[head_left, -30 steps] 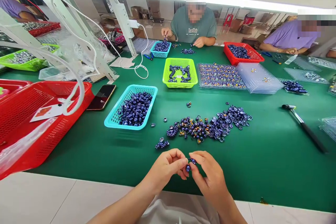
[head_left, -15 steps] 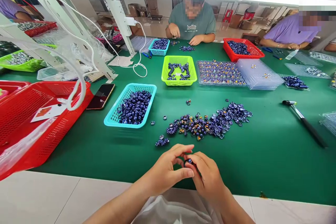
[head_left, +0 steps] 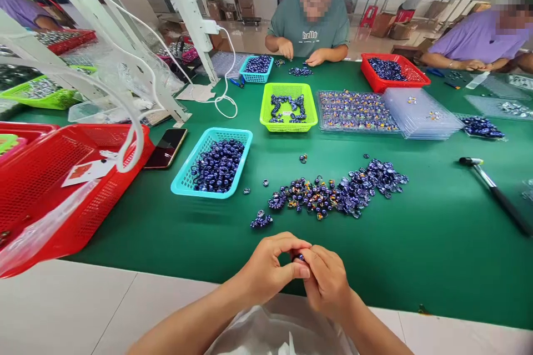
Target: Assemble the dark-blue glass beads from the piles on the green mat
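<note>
Near the table's front edge, my left hand [head_left: 277, 263] and my right hand [head_left: 328, 277] meet at the fingertips. Between them is a small shiny dark-blue ring-shaped piece [head_left: 300, 257], mostly covered by the fingers. My right thumb and fingers pinch it, while my left thumb and forefinger close on it from the other side. Just beyond lies a loose pile of dark-blue pieces [head_left: 350, 194], some with orange parts. A small cluster of blue pieces [head_left: 261, 221] sits at the pile's near left.
A blue basket [head_left: 179, 186] of dark-blue pieces stands left, beside a phone [head_left: 167, 148] and a red basket [head_left: 104, 199]. Farther back are a green basket [head_left: 287, 126], filled clear trays [head_left: 358, 111] and a red basket [head_left: 375, 86]. A hammer [head_left: 495, 191] lies right. Two people sit opposite.
My left fingertips have closed in on the ring-shaped piece and now touch my right fingers. The whole view has shifted slightly.
</note>
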`<move>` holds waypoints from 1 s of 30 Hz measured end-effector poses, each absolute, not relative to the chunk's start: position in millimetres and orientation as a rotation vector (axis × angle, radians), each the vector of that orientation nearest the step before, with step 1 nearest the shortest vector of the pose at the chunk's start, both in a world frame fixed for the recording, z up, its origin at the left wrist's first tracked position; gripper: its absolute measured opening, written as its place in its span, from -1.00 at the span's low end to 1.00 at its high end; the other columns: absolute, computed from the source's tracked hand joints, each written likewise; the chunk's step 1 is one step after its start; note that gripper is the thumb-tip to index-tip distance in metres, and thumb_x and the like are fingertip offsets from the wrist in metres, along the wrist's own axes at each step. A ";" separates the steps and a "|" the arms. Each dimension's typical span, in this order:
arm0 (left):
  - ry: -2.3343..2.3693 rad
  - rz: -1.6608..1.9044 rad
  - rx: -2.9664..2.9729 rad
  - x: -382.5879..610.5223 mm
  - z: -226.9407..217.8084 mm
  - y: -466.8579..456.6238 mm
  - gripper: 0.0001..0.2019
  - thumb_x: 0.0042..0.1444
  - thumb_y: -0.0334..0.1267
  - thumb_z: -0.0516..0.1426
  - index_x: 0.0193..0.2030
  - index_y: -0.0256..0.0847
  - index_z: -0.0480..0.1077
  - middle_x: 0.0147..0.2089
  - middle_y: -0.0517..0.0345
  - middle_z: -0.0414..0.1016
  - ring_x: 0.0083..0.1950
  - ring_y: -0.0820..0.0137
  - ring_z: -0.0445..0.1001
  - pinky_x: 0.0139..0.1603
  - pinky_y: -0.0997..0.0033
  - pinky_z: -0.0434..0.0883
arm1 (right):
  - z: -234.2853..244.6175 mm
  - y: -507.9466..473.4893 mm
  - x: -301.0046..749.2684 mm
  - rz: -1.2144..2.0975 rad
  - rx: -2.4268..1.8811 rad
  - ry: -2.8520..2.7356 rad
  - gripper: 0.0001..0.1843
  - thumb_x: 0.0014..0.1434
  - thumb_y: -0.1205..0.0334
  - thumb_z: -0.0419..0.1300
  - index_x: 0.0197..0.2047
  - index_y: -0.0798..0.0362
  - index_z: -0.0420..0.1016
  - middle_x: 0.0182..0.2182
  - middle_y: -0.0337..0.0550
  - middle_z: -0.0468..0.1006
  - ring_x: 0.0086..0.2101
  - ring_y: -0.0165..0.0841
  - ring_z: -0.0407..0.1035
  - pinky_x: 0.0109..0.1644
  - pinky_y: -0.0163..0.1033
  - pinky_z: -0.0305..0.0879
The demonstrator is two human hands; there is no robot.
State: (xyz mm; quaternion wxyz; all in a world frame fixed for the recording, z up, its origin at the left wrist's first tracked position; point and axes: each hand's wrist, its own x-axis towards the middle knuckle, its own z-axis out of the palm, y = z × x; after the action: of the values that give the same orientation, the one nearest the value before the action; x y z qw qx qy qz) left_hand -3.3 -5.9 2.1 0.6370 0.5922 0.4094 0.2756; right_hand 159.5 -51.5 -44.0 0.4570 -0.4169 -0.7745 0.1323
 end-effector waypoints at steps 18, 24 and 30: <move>1.091 0.880 1.035 -78.3 23.3 38.9 -0.64 -0.17 -0.15 0.44 -0.25 -0.27 0.55 -0.38 0.10 0.61 -0.37 0.36 0.56 -0.25 0.37 0.48 | -34.2 -35.5 131.3 0.447 -1.117 -1.912 -0.41 0.42 0.28 -0.07 0.46 0.02 -0.04 -0.28 -0.10 0.55 -0.36 -0.35 0.51 -0.32 -0.31 0.47; 1.667 1.235 1.720 -121.6 48.8 94.2 -0.67 0.08 -0.12 0.26 -0.03 -0.18 0.55 0.15 -0.07 0.52 0.15 0.08 0.48 0.22 0.03 0.38 | -26.3 -34.0 155.8 0.473 -1.206 -1.907 -0.57 0.38 0.35 -0.01 0.29 -0.01 0.26 -0.29 -0.15 0.52 -0.38 -0.38 0.46 -0.32 -0.32 0.42; 0.890 1.071 1.810 -75.5 87.5 34.2 -0.75 0.30 -0.14 0.11 0.04 -0.01 0.54 0.05 0.05 0.61 0.16 0.19 0.52 0.15 0.15 0.47 | -25.0 -30.9 182.4 0.413 -1.449 -1.867 -0.73 0.39 0.32 -0.01 0.07 0.01 0.42 -0.23 -0.11 0.54 -0.30 -0.36 0.48 -0.24 -0.31 0.44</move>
State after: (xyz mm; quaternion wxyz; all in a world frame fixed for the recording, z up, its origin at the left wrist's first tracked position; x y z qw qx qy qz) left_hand -75.5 34.2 87.5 0.4157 0.7208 0.3545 0.4266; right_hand 182.4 -30.9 -25.0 0.3628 -0.5630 -0.7250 0.1604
